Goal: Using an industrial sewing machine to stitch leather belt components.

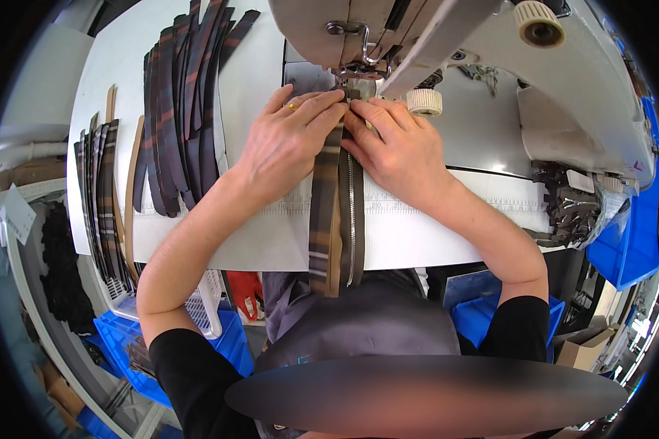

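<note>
A sewing machine head [362,44] stands over the white table, its presser foot and needle area [353,86] just beyond my fingertips. A brown and grey plaid fabric strip [324,219] runs from there toward me and hangs over the table's front edge. Alongside it on the right lies a dark zipper [353,212] with metal teeth. My left hand [291,139], a ring on one finger, has its fingers together and its tips pressing the top of the strip. Pinched at the zipper's upper end, my right hand [397,143] nearly touches the left. The fingers partly hide the work.
Dark fabric strips [179,110] are piled at the far left, with plaid strips [106,197] nearer the left edge. At the right sits a bundle of dark zippers [567,205]. Blue bins [626,238] flank the table, and a white basket [205,304] is at lower left.
</note>
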Tool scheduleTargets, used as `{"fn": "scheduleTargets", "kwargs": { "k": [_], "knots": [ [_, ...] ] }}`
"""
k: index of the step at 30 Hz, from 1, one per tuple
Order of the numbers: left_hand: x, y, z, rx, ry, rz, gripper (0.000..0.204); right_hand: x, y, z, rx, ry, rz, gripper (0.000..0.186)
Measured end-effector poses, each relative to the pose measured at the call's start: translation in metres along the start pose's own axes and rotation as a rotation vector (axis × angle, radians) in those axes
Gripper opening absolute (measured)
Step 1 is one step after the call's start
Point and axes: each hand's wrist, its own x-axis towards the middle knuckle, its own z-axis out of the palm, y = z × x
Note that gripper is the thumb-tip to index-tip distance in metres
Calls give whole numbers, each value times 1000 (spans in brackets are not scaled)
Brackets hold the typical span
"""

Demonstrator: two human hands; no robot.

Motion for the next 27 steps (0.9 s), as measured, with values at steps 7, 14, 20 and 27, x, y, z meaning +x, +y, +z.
{"fn": "scheduleTargets", "kwargs": {
  "k": [7,14,20,27],
  "knots": [
    [-3,-3,4,-39,63,8,38,1,-1,-2,-8,-14,15,40],
    [-3,-4,6,-18,89,14,37,0,1,-3,61,-3,30,40],
    [-4,-1,6,0,74,2,39,-1,3,-1,93,16,30,36],
    [-4,3,2,103,57,-24,38,3,2,-3,106,19,26,38]
  ]
}}
